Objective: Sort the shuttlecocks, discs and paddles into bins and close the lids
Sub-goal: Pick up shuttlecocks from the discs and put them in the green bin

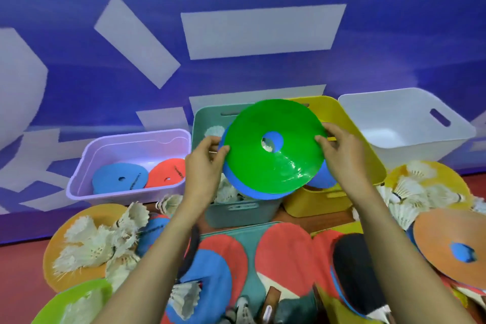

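1. the left hand [205, 168] pinches the left rim of the green disc [252, 163], thumb on the upper face and fingers curled behind.
2. the right hand [339, 150] pinches the opposite rim the same way. the disc hangs in the air between the two hands, tilted with its face toward the camera.
3. a blue disc [236, 184] sits against the back of the green one. it shows along the lower edge and through the centre hole.
4. straight behind and below the grip stands the teal bin [207, 118], with shuttlecocks [226, 189] inside.
5. behind the right hand is the yellow bin [342, 118], and further out on that side the white bin [394, 113].
6. out past the left hand is the lilac bin [126, 139], holding a flat blue piece [118, 179] and a red piece [167, 173] side by side.
7. nearer than the grip, between the forearms, red paddles [284, 252] lie on a teal lid [249, 237].
8. outside the left forearm a shuttlecock pile [92, 244] rests on a yellow-orange disc [55, 252].
9. outside the right forearm a second pile [410, 192] lies beside an orange disc [441, 234], with blue showing through that disc's hole.
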